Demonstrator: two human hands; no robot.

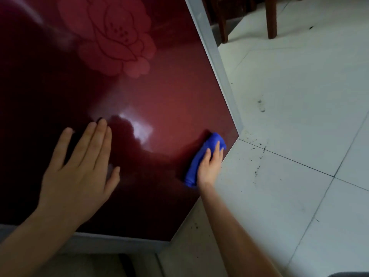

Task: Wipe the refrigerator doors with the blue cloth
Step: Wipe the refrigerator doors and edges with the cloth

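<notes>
Forearms, two, bare, enter from the bottom edge. We list our left hand (79, 166) first: fingers spread, palm flat against the glossy dark-red refrigerator door (169, 96), gripping nothing. Our right hand (210, 162) comes next, fingers closed over the blue cloth (201, 156), which is bunched into a long roll and pressed against the door close to its lower right corner, just beside the pale grey trim (219, 62) that borders the panel. Cloth touches the red surface; whether it also overlaps the trim we cannot tell.

On the door between the hands we note a bright window reflection (137, 124) and dark mirrored shapes of our own arms. Higher up sits a pale pink flower motif (113, 35), printed on the panel.

Beyond the door edge: white tiled floor (299, 136), dark grout lines, scattered black specks and crumbs (259, 148) gathered near the corner of the refrigerator. Farthest off, dark wooden furniture legs (271, 19) stand on the tiles, well apart from the door.
</notes>
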